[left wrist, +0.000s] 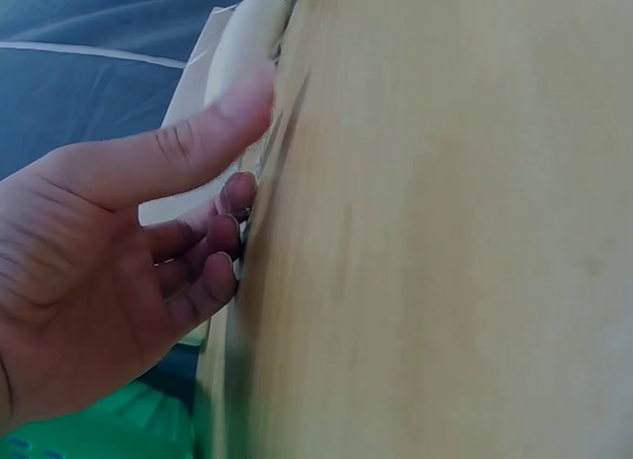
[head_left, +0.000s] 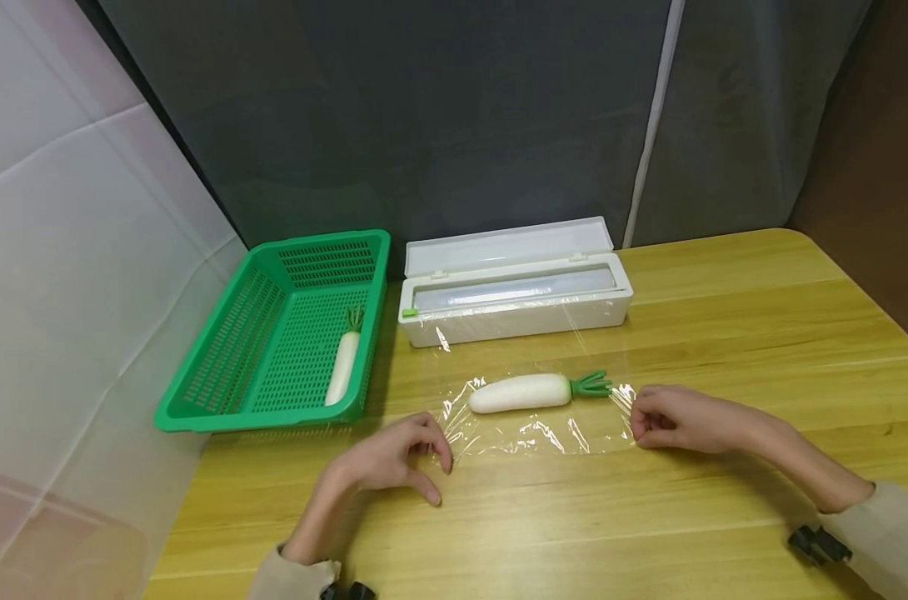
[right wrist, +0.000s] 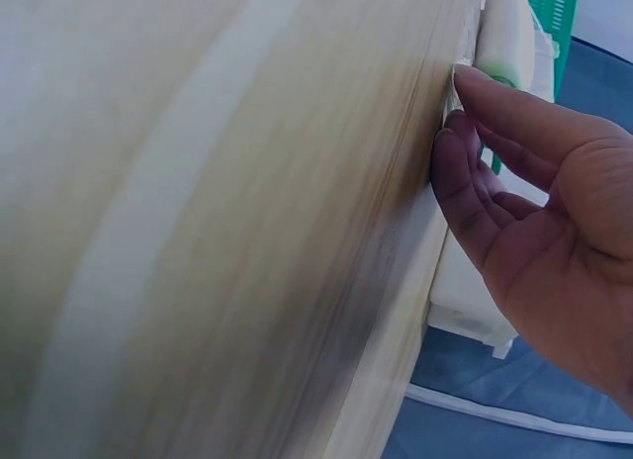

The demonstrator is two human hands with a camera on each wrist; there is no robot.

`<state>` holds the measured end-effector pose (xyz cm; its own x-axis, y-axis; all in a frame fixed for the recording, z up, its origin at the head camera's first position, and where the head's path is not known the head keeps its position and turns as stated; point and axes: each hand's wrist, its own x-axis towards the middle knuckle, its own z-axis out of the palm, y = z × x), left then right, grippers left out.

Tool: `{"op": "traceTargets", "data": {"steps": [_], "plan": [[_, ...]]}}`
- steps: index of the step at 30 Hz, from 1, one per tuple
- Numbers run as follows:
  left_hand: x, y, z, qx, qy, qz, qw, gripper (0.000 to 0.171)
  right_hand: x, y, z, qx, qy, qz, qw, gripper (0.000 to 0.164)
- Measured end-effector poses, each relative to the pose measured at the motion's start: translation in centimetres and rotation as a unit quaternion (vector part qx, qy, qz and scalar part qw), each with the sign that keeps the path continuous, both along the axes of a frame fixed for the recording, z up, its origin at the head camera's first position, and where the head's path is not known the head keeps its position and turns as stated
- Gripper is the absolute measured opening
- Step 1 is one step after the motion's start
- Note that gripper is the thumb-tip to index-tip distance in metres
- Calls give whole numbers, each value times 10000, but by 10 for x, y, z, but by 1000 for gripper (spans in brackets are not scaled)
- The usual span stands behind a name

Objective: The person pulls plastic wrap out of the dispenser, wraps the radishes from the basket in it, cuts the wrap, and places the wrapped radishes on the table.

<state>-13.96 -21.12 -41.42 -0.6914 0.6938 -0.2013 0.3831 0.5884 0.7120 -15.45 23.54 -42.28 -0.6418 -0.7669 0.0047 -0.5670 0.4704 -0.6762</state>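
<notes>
A white radish with trimmed green stalks [head_left: 521, 393] lies sideways on a sheet of clear plastic wrap [head_left: 547, 437] on the table. My left hand [head_left: 394, 457] is beside the wrap's left edge, thumb apart from the bent fingers. Nothing shows between them in the left wrist view, where the hand [left wrist: 119, 222] hovers close to the tabletop. At the wrap's right edge, my right hand [head_left: 682, 419] has its fingers curled and seems to pinch the film. Clear film is hard to make out by the right hand [right wrist: 554, 192] in the right wrist view.
Behind the radish stands a white wrap dispenser [head_left: 517, 321], its lid [head_left: 510, 246] raised and a film roll [head_left: 514, 289] inside. A green basket [head_left: 274, 421] on the left holds another radish [head_left: 342, 367]. A dark curtain [head_left: 394, 108] hangs behind the table.
</notes>
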Motion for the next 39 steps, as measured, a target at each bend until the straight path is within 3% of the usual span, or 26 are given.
{"op": "traceTargets", "data": {"steps": [6, 14, 23, 27, 31, 39], "plan": [[1, -3, -2, 168, 14, -77, 9998, 17, -1, 1, -1, -30, -49, 5, 10000, 13], [-1, -4, -3, 405, 196, 221, 9987, 23, -1, 1, -2, -160, 50, 66, 9998, 13], [-1, -5, -4, 546, 649, 187, 9962, 10, -1, 1, -1, -228, 1, 80, 9997, 13], [-1, -5, -2, 566, 582, 410, 9959, 10, -1, 1, 1, -282, -48, 56, 9996, 13], [0, -5, 1, 583, 584, 649, 9945, 9, -2, 2, 6, -200, -82, -66, 9997, 13], [2, -6, 8, 662, 746, 815, 9917, 8, -9, 5, 20, -41, -284, -504, 9983, 8]]}}
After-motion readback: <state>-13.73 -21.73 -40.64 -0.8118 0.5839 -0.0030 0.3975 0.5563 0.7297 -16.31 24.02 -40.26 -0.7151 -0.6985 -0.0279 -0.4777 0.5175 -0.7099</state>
